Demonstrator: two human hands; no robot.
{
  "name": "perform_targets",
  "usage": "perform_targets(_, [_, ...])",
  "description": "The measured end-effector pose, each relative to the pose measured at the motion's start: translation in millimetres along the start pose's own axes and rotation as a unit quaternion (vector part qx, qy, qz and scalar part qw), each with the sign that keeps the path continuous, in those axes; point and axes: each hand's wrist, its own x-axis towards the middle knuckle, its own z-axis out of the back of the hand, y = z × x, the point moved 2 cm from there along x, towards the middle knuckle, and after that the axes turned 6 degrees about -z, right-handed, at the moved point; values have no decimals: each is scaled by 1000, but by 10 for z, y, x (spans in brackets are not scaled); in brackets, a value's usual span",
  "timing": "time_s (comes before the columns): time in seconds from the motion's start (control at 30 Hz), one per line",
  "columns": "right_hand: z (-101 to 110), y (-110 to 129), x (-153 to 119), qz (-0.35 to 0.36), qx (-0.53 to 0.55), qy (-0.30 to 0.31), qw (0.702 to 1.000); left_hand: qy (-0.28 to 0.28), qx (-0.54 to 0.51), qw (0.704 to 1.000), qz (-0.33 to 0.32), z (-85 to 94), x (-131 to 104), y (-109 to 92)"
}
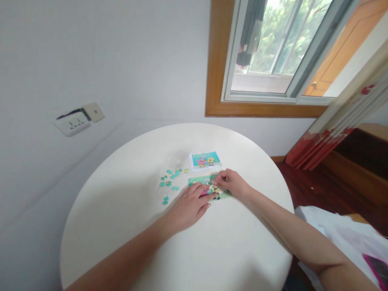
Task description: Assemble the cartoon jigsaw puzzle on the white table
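A partly covered green cartoon puzzle (pixel 197 180) lies flat on the white round table (pixel 121 218). My left hand (pixel 189 206) rests on the puzzle's left and lower part, fingers spread and pointing right. At its upper right, my right hand (pixel 232 182) is closed, thumb and fingertips pinched together on the puzzle; anything between them is too small to name. Several loose teal puzzle pieces (pixel 169 183) are scattered left of the puzzle, with two more pieces (pixel 165 200) nearer to me.
Just behind the puzzle sits a box with a cartoon picture (pixel 206 161). The table's curved far edge is near a white wall with a socket (pixel 74 123). A window and a curtain (pixel 330 133) are at the right, white cloth (pixel 342 238) beside the table.
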Motion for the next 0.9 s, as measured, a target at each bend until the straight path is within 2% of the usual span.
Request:
perform_targets(0.27, [-13,17,1,35,-49,-2,998,-6,-5,1000,-4,-7,-9,4])
perform_targets(0.6, [-33,-32,38,82,-134,-41,987,-7,3,1000,-2,-19,-9,2])
perform_targets(0.9, [27,13,15,84,-143,-53,985,-11,4,1000,-3,-11,-7,-1])
